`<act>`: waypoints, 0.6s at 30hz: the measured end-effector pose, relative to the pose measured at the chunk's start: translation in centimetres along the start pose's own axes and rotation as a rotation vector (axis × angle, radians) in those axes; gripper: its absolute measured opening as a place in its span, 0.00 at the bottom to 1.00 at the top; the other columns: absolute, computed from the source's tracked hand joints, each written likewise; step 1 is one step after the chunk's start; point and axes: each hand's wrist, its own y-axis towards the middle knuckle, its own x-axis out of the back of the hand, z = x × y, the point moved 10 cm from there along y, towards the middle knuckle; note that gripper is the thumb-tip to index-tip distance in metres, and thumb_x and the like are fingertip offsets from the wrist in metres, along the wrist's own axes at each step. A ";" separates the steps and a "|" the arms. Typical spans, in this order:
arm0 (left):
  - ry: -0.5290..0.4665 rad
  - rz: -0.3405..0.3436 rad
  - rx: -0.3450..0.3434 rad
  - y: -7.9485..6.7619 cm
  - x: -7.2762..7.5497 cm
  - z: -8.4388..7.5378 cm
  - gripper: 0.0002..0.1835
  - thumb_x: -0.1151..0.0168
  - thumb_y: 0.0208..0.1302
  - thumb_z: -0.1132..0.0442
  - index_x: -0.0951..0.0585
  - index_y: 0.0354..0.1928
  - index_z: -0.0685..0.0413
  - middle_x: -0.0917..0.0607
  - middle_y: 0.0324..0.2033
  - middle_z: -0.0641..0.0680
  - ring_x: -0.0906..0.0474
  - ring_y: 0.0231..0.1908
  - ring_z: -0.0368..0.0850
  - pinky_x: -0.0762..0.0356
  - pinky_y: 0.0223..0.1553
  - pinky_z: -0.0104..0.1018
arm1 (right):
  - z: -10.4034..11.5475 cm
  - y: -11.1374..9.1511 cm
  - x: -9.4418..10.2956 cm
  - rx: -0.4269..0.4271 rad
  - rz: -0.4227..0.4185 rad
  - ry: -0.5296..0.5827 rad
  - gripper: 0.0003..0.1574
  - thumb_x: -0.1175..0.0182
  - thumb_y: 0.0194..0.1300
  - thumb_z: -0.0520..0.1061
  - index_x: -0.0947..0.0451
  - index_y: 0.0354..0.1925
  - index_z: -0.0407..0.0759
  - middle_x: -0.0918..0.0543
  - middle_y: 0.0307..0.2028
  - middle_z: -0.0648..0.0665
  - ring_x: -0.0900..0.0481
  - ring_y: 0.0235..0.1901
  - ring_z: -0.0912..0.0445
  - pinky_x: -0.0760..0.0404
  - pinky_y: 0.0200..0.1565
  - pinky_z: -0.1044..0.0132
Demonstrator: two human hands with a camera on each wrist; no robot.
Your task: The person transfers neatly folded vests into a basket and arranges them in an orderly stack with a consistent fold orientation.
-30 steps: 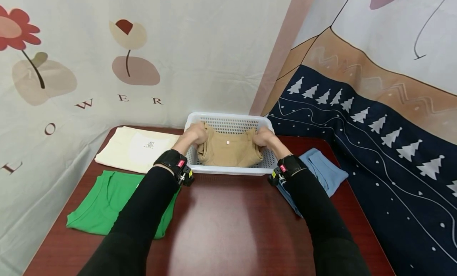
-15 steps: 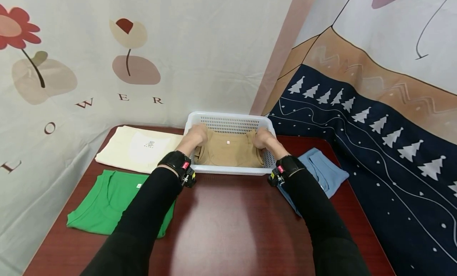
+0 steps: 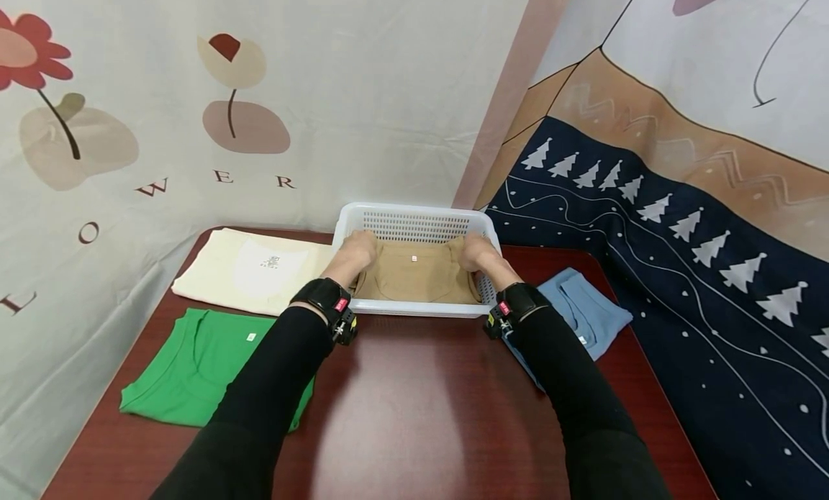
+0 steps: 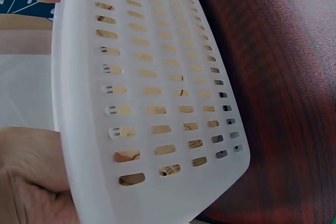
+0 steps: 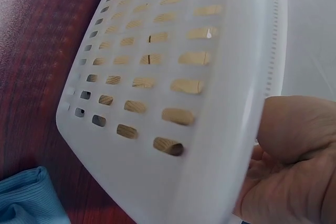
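Observation:
A tan folded garment (image 3: 417, 277) with a small white tag lies in a white perforated plastic basket (image 3: 421, 310), spread nearly across its length. My left hand (image 3: 356, 254) grips the garment's left end with curled fingers, inside the basket's left side. On the opposite side, my right hand (image 3: 478, 252) holds the right end the same way. Both wrist views look at the basket's front wall, with tan cloth showing through its slots. The fingertips are mostly hidden behind the rim in the left wrist view and tucked under the palm in the right wrist view.
Left of the basket lies a cream folded garment (image 3: 220, 270) with dark print. Nearer is a green sleeveless top (image 3: 194, 370), partly under the left sleeve. A blue folded garment (image 3: 586, 309) lies right, beside the right forearm. Printed cloth (image 3: 388, 90) hangs behind the brown table (image 3: 414, 414).
The tan garment has settled lower and flatter in the basket, its front edge spreading wider. My hands have stayed at its two ends, sinking slightly; the left forearm shifted a little right.

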 end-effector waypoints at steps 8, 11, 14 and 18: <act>0.027 0.020 0.003 0.4 -0.2 0.1 0.13 0.46 0.80 0.76 0.15 0.57 0.71 0.12 0.58 0.71 0.14 0.49 0.57 0.10 0.51 0.46 | 0.4 -0.8 0.1 0.005 0.001 0.006 0.16 0.45 0.74 0.32 0.23 0.57 0.28 0.18 0.52 0.27 0.09 0.37 0.45 0.06 0.29 0.59; 0.029 0.018 -0.003 -0.1 0.0 0.0 0.10 0.44 0.78 0.76 0.15 0.52 0.69 0.12 0.55 0.69 0.15 0.46 0.57 0.12 0.44 0.42 | 0.4 -1.0 0.1 -0.002 0.000 0.010 0.13 0.43 0.73 0.35 0.22 0.53 0.29 0.16 0.48 0.30 0.09 0.33 0.47 0.07 0.28 0.59; 0.008 0.041 0.001 -0.5 0.0 -0.1 0.06 0.43 0.78 0.73 0.17 0.42 0.65 0.14 0.47 0.65 0.19 0.38 0.53 0.20 0.35 0.36 | 0.3 -1.1 0.1 -0.014 0.004 0.017 0.10 0.41 0.72 0.39 0.21 0.47 0.32 0.16 0.43 0.33 0.09 0.31 0.48 0.07 0.28 0.60; -0.053 0.095 0.019 -1.0 -0.3 0.0 0.12 0.43 0.78 0.66 0.26 0.32 0.54 0.22 0.37 0.57 0.26 0.32 0.46 0.30 0.30 0.32 | 0.5 -1.4 0.1 -0.014 0.011 0.013 0.10 0.39 0.72 0.43 0.20 0.42 0.34 0.17 0.40 0.34 0.09 0.30 0.48 0.07 0.28 0.60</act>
